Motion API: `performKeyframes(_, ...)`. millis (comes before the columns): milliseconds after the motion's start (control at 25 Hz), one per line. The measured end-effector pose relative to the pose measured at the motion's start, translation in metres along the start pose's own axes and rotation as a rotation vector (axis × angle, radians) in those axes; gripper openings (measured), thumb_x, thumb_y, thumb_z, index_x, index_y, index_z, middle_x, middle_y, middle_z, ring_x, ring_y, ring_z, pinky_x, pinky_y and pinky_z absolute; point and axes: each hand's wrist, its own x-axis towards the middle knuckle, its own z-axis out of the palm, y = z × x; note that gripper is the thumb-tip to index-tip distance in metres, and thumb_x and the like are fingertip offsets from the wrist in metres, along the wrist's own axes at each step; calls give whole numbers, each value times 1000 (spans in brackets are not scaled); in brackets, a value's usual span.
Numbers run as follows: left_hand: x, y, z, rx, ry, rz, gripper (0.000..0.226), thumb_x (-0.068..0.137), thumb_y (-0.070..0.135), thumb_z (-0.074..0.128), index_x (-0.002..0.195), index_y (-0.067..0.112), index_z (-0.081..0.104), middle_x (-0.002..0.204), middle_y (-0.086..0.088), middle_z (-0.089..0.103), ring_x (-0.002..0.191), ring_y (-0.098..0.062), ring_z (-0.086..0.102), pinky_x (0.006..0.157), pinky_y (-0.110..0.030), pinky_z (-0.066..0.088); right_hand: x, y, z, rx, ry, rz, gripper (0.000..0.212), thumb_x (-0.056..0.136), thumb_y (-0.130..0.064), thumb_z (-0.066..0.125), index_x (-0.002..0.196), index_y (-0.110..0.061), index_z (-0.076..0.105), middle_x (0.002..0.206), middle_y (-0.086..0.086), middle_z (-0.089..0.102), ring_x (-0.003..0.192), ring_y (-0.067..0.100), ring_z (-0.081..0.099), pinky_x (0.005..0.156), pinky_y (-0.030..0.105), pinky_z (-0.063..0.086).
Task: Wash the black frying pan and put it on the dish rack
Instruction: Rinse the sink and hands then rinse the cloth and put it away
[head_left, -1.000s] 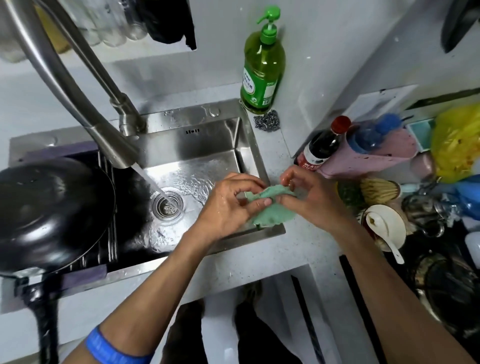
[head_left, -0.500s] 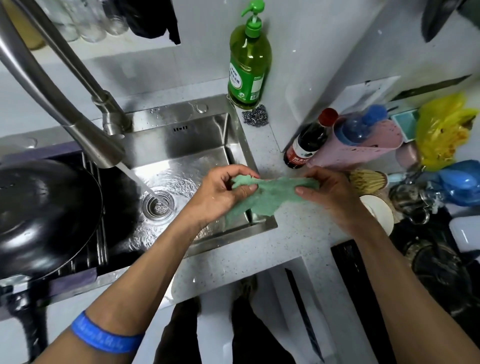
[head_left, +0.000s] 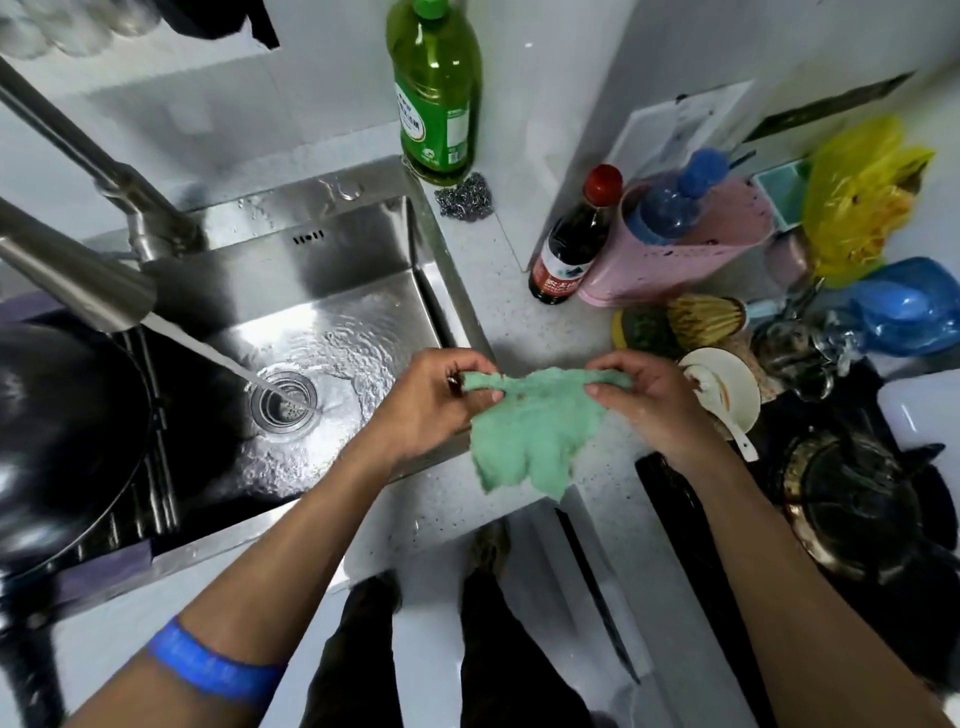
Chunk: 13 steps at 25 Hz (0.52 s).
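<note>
Both hands, left (head_left: 431, 402) and right (head_left: 652, 400), pinch a green cloth (head_left: 524, 436) spread over the counter edge. Pan (head_left: 57, 431) sits on the rack (head_left: 156, 467) over the sink; task looks nearly done, tap (head_left: 78, 275) running.

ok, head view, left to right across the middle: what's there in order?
Black frying pan → sink drain → left hand → green cloth → right hand → white bowl with spoon → stove burner.
</note>
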Motion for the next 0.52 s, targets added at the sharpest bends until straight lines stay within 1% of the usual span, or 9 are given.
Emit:
performKeyframes(40,3,-12,4,116,-44,25,15,80,6,77,83,20,72,76,13,68,68,2,62,64,-16,46,4,11,-2,-101,-18,-18,33,83,10,70,83,-23,71,78,-11,70,75,2,63,71,20,50)
performKeyframes(120,-1,-38,9,298,-154,5,17,79,6,77,87,20,73,89,7,70,78,-4,65,70,-20,51,3,37,-7,-323,-141,-42,35,80,10,69,85,-25,73,88,-7,70,83,7,64,75,24,49)
performKeyframes(160,-7,-48,12,355,-223,-51,20,77,4,75,88,19,71,99,2,68,85,-8,65,73,-21,52,-4,48,-7,-437,-211,-51,34,78,8,66,89,-24,74,94,-6,69,88,10,64,77,27,49)
performKeyframes(240,-22,-69,25,409,-335,-8,23,75,4,72,92,19,71,107,4,67,90,-10,65,78,-26,54,-24,69,5,-656,-223,-145,34,73,0,55,97,-16,74,107,-2,69,102,18,62,88,39,51)
performKeyframes(320,-35,-74,33,467,-260,44,28,77,8,67,99,24,73,106,11,70,88,-4,67,79,-28,55,-35,81,27,-783,-132,-322,41,75,-4,48,108,-9,73,121,4,68,118,26,58,101,49,48)
performKeyframes(400,-51,-69,31,413,-141,-4,28,79,9,60,99,22,74,107,13,69,92,0,64,83,-25,53,-25,91,45,-934,-196,-514,49,84,-9,44,128,-12,65,145,5,56,141,30,42,116,51,35)
performKeyframes(440,-55,-66,29,398,-97,-5,26,80,11,58,98,21,73,106,14,69,93,2,63,84,-22,52,-14,97,52,-1038,-251,-601,55,86,-10,44,139,-14,56,155,2,45,148,29,32,120,49,28)
performKeyframes(480,-58,-67,25,380,-70,-26,25,80,15,55,97,21,73,105,16,68,94,3,62,84,-19,51,-3,109,62,-1125,-273,-635,62,87,-10,48,148,-17,46,161,-1,33,151,28,23,122,48,23)
performKeyframes(520,-62,-68,22,353,-65,-48,24,81,15,56,97,21,72,104,18,67,93,3,62,83,-18,50,1,116,79,-1183,-241,-591,69,88,-10,52,154,-19,36,164,-2,24,153,27,17,123,48,20)
